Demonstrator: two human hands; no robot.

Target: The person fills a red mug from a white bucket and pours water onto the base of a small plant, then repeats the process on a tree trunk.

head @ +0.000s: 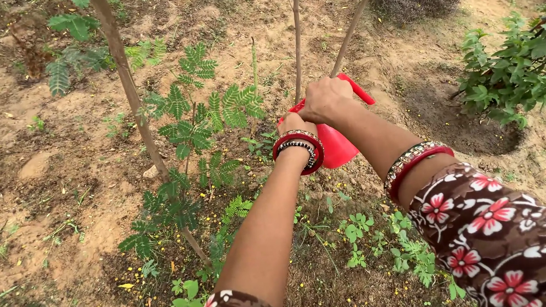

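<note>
While both arms stretch forward, right hand point(325, 98) sits fisted round handle of red plastic watering jug point(336, 142), fingers fully curled. Left hand point(295, 122) presses jug's near side; can't tell its finger spread from where I'm watching. Jug hangs tilted over damp soil, just beside thin bare sapling stem point(297, 39). My worry: tilt too steep, water gushes, washes soil off roots.

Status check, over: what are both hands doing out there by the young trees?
Left hand under red mug; right hand gripping its handle. Mug tipped toward thin sapling trunk. Leafy seedling close left, not blocking.
</note>
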